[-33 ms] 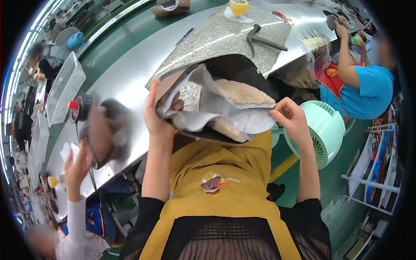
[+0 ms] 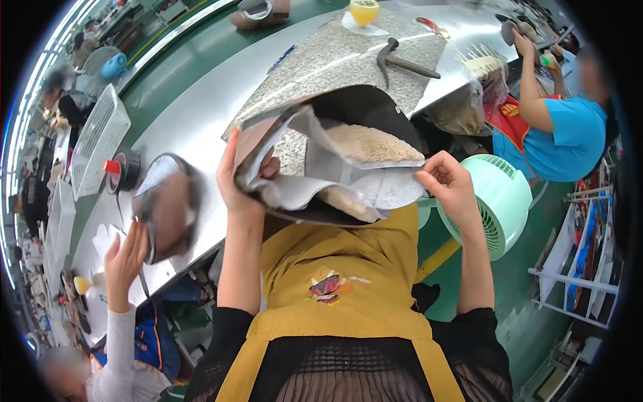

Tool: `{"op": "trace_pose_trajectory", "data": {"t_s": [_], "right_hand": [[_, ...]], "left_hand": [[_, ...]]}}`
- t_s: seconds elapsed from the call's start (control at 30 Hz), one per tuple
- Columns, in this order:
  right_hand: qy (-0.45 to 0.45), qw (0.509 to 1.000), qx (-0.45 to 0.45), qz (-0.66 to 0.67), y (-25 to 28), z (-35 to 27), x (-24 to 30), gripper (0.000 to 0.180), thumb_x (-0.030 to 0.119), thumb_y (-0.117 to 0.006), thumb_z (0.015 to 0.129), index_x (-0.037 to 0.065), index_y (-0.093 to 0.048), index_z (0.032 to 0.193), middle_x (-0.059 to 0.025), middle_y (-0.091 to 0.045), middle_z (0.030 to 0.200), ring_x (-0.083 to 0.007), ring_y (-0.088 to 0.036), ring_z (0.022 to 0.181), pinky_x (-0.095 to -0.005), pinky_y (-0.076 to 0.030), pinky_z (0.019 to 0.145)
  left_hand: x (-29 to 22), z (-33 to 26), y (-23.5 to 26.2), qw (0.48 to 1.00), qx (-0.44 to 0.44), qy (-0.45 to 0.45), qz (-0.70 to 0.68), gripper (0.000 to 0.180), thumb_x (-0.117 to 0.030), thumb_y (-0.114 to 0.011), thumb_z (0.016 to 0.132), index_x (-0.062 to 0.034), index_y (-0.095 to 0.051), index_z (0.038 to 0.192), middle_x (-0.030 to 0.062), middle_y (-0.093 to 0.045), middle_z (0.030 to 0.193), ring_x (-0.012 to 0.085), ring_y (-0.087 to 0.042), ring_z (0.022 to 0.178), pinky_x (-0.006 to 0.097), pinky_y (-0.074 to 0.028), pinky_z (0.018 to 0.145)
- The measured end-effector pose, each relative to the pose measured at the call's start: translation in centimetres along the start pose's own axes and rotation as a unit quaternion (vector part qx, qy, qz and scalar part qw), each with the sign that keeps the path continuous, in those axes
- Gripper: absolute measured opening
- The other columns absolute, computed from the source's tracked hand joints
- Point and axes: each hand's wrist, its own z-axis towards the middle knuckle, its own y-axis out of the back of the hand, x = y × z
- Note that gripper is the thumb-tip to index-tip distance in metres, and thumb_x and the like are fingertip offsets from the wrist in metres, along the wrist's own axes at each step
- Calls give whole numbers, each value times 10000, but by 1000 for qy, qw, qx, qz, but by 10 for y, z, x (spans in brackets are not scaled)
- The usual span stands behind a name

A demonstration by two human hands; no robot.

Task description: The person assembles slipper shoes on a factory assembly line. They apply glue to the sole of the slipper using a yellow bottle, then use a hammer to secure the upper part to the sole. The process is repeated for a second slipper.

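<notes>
A shoe upper [image 2: 375,110] is held up in front of my apron, over the near edge of the table. It has a dark outer layer, a brown end, pale grey backing and beige fleece lining. My left hand [image 2: 241,177] grips its brown left end, thumb outside and fingertips showing inside the opening. At the right tip, where fleece and pale backing meet, my right hand [image 2: 447,187] pinches the edge between thumb and fingers. The inside of the upper faces up at me. Its underside is hidden.
A hammer [image 2: 402,63] lies on a speckled stone slab [image 2: 295,77], with a yellow cup [image 2: 364,12] behind it. A mint-green fan [image 2: 499,201] stands right of my right hand. Co-workers sit at both sides; the left one's hand [image 2: 127,258] is beside a blurred brown upper [image 2: 171,208].
My hands and the upper stay almost in place. At the left, the co-worker's brown upper has shifted slightly and the hand beside it has moved a little down and right.
</notes>
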Motion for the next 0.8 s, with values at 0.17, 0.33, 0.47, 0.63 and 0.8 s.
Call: {"op": "trace_pose_trajectory", "data": {"t_s": [0.17,0.33,0.47,0.63,0.8], "right_hand": [[64,994,-81,-26,-21,-4,12,183,104,-716,812,36,-568,892,15,-562,764,-47,-503,680,-205,-416,605],[76,989,-120,-50,-44,-11,13,373,169,-773,770,46,-492,982,-7,-553,740,-58,-486,602,-223,-412,539],[86,987,-135,-34,-60,-17,14,412,132,-765,777,53,-446,1025,0,-527,693,-59,-447,538,-215,-374,496],[104,986,-130,-26,-59,-18,9,344,75,-710,813,52,-450,1038,2,-540,713,-43,-476,583,-202,-375,530],[-2,997,-74,35,2,-1,-12,271,22,-641,851,60,-460,1049,23,-553,760,-23,-462,651,-179,-357,570]], "left_hand": [[4,-5,-4,999,-1,-17,-47,365,-328,-405,1000,-25,-581,899,64,-599,726,97,-376,458,226,-296,414],[7,-9,-3,989,38,-15,-141,365,-324,-387,1009,-52,-525,808,1,-420,611,77,-314,473,199,-279,412],[6,-11,2,981,86,-17,-172,393,-344,-365,1016,-69,-487,763,3,-386,598,88,-287,469,212,-281,413],[4,-17,3,977,62,-8,-204,415,-349,-347,1021,-71,-489,748,14,-396,599,92,-296,457,214,-295,415],[-5,-21,11,998,-2,30,-58,370,-340,-350,1018,-38,-555,961,63,-564,700,98,-413,420,209,-338,377]]}}
